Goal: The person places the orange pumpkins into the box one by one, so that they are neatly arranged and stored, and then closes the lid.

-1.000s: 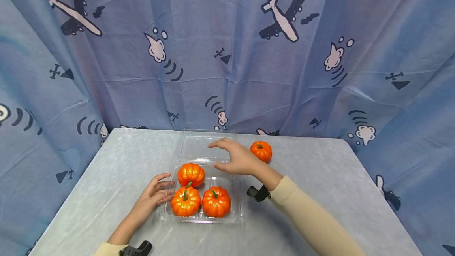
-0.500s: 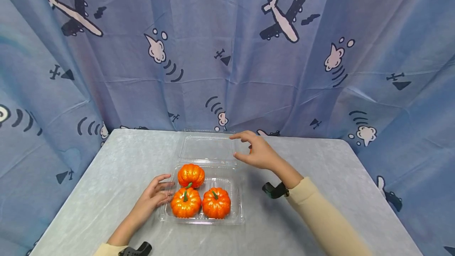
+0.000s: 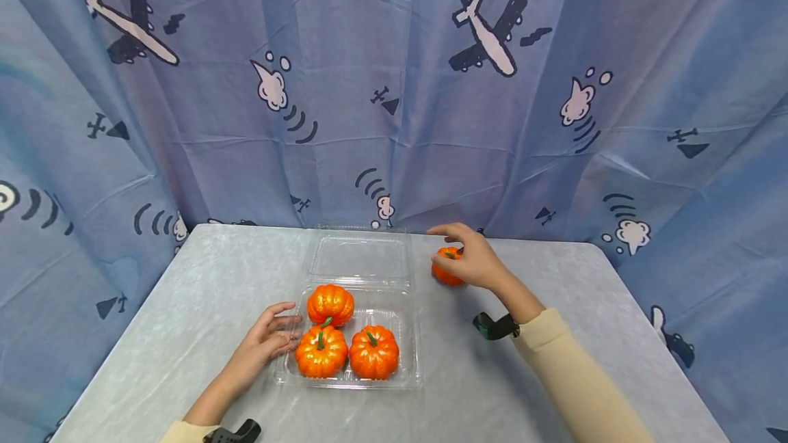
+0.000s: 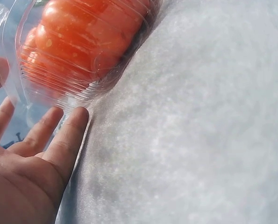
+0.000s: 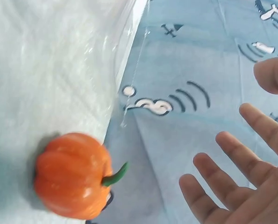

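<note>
Fingers [image 5: 244,156] spread wide and holding nothing, my right hand [image 3: 479,262] is just beside a green-stemmed, ribbed orange pumpkin [image 5: 73,177], which sits on the pale grey table [image 3: 191,299], right of the folded-back transparent lid [image 3: 357,258] of a clear plastic rectangular container [image 3: 384,306]. My left hand [image 3: 266,335], its fingers loosely extended, touches the container's left wall; inside are three more glossy orange pumpkins [image 3: 321,357], two side by side nearest me and one behind the left one.

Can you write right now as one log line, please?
left hand: at clear box's left side; right hand: by loose pumpkin, not holding it; lid: open; inside: three pumpkins
</note>
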`<action>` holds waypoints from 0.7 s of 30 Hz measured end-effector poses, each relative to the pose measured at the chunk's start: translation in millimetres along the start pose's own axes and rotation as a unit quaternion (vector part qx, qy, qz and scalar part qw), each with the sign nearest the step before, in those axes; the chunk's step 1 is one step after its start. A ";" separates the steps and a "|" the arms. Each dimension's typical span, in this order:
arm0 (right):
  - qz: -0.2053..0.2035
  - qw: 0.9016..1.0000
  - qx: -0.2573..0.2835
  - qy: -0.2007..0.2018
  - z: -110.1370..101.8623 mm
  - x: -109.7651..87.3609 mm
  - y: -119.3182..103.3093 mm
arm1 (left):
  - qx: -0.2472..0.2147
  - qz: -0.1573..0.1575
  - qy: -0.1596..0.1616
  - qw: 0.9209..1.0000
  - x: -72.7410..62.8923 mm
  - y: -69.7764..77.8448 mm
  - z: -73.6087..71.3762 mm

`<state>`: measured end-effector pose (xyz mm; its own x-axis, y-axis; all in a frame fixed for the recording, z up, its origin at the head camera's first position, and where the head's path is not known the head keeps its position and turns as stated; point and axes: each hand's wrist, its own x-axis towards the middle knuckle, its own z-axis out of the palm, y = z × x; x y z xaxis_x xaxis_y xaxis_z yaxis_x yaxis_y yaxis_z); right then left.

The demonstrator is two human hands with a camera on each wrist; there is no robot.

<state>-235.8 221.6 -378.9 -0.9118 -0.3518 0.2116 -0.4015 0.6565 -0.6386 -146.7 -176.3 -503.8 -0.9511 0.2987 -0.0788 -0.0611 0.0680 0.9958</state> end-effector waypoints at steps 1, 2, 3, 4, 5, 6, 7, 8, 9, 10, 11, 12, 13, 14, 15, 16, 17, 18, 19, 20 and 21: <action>0.004 1.000 -0.001 0.001 -0.3 -0.9 2.6 | -0.001 0.000 0.000 1.000 0.0 0.0 0.0; 0.009 1.000 -0.002 0.000 -0.4 -1.6 5.4 | -0.002 -0.001 0.000 1.000 0.1 -0.3 0.0; 0.015 1.000 -0.001 0.001 -0.4 -2.2 8.1 | -0.002 -0.002 0.001 1.000 0.2 -0.3 0.1; 0.022 1.000 -0.001 0.001 -0.3 -2.5 11.2 | -0.001 0.000 -0.001 1.000 0.3 -0.4 0.1; 0.027 1.000 0.000 0.001 -0.3 -2.8 13.5 | -0.003 -0.002 0.001 1.000 0.4 -0.3 0.1; 0.034 0.999 -0.001 0.002 -0.1 -3.0 15.8 | -0.003 -0.002 0.002 1.000 0.3 -0.1 0.1; 0.041 0.999 0.000 0.003 0.0 -3.5 18.3 | -0.003 -0.003 0.003 1.000 0.4 0.2 0.4; 0.048 0.999 -0.001 0.005 0.3 -3.8 20.5 | -0.002 -0.003 0.002 1.000 0.6 0.4 0.3; 0.052 0.999 0.000 0.006 0.5 -4.1 22.4 | -0.002 -0.002 0.003 1.000 0.7 0.5 0.3; 0.057 0.998 0.000 0.008 0.8 -4.3 24.1 | -0.001 -0.002 0.002 1.000 0.7 0.6 0.2; 0.060 0.998 -0.001 0.008 1.2 -4.6 25.6 | -0.003 -0.004 0.004 1.000 0.6 0.9 0.2; 0.065 0.998 0.000 0.010 1.6 -4.6 27.2 | -0.001 -0.002 0.001 1.000 0.7 0.7 0.0; 0.068 0.998 0.000 0.011 2.1 -4.7 28.7 | -0.001 -0.002 0.002 1.000 0.6 0.6 0.0; 0.071 0.997 0.000 0.013 2.6 -4.7 30.3 | -0.001 -0.003 0.001 1.000 0.6 0.5 0.0; 0.074 0.997 0.000 0.015 3.0 -4.8 32.3 | -0.002 -0.003 0.001 1.000 0.6 0.2 0.0; 0.077 0.997 -0.001 0.018 3.6 -4.9 34.5 | -0.002 -0.004 0.000 1.000 0.5 0.2 -0.1; 0.080 0.997 -0.003 0.020 4.1 -5.0 36.9 | -0.003 -0.004 0.000 1.000 0.5 -0.1 -0.3; 0.082 0.996 -0.004 0.024 4.7 -5.0 39.4 | -0.003 -0.003 -0.001 1.000 0.5 -0.3 -0.5; 0.085 0.996 -0.005 0.027 5.4 -5.1 42.1 | -0.003 -0.005 0.000 1.000 0.3 -0.1 -0.4; 0.088 0.996 -0.006 0.031 6.0 -5.3 44.8 | -0.003 -0.004 -0.001 1.000 0.3 -0.2 -0.6; 0.089 0.995 -0.007 0.033 6.6 -5.6 47.8 | -0.004 -0.004 0.000 1.000 0.2 -0.2 -0.5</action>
<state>-249.3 250.6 -415.5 -0.9722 -0.1847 0.1442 -0.2336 0.7143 -0.6597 -147.0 -176.7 -504.0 -0.9503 0.2991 -0.0864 -0.0706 0.0633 0.9955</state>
